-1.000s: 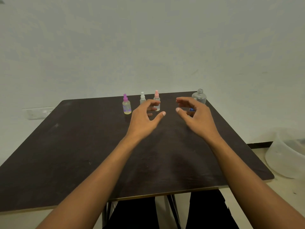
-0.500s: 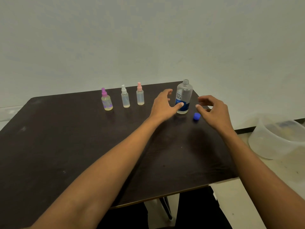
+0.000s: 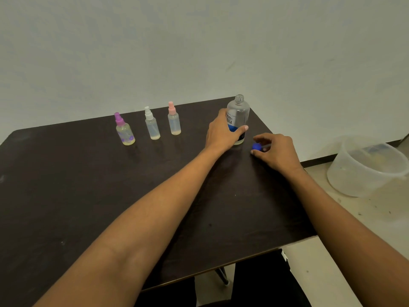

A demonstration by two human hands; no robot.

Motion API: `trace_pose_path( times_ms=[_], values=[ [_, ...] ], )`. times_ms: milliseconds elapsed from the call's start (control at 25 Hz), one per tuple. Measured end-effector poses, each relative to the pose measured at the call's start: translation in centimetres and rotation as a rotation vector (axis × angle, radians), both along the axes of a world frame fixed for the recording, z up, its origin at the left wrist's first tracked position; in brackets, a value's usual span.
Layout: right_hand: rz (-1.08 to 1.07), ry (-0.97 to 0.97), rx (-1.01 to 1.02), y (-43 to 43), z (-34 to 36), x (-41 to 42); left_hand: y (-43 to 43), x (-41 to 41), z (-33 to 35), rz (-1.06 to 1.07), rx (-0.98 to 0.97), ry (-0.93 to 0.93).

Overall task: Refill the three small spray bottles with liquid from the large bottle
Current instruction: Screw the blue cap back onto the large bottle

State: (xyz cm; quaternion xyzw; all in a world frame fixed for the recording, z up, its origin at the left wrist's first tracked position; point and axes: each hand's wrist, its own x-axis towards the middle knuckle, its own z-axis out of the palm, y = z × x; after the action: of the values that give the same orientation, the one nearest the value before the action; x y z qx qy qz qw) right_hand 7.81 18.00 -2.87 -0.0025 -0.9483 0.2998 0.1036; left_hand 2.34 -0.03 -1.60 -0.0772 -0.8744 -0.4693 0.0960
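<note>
Left hand point(image 3: 223, 135): wrapped round the uncapped large bottle point(image 3: 239, 110), which stood upright near the bench point(image 3: 88, 196) corner.
Right hand point(image 3: 277, 151): pinched the blue cap point(image 3: 256, 146) beside it.
Spill risk: a jerked lift could have sloshed liquid from the open neck.

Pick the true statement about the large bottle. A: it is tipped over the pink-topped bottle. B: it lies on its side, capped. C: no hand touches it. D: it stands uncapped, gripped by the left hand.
D: the large bottle stands upright, neck open, the left hand wrapped round it.
</note>
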Motion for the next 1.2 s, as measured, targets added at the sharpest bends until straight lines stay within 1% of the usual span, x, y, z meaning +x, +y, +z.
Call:
trace_pose_path(
  times_ms=[160, 320, 440, 600, 800, 1200],
  values=[
    [-0.004, 0.006, 0.015, 0.0, -0.4, -0.1, -0.2, 0.4, 0.3, 0.004, -0.007, 0.013],
    [-0.005, 0.034, -0.059, -0.5, 0.5, 0.1, -1.4, 1.2, 0.9, -0.003, -0.001, 0.02],
    [0.037, 0.118, -0.152, -1.3, 2.4, 0.7, -3.0, 2.7, 1.7, 0.0, 0.011, 0.034],
    [0.127, 0.226, -0.196, -2.9, 5.6, 1.6, -6.2, 5.4, 2.9, 0.035, -0.002, 0.055],
    [0.218, 0.276, -0.197, -5.6, 7.8, 2.8, -10.1, 9.0, 3.4, 0.084, -0.01, 0.055],
    [0.345, 0.276, -0.168, -8.9, 11.0, 4.0, -14.0, 12.9, 2.8, 0.126, 0.0, 0.038]
  ],
)
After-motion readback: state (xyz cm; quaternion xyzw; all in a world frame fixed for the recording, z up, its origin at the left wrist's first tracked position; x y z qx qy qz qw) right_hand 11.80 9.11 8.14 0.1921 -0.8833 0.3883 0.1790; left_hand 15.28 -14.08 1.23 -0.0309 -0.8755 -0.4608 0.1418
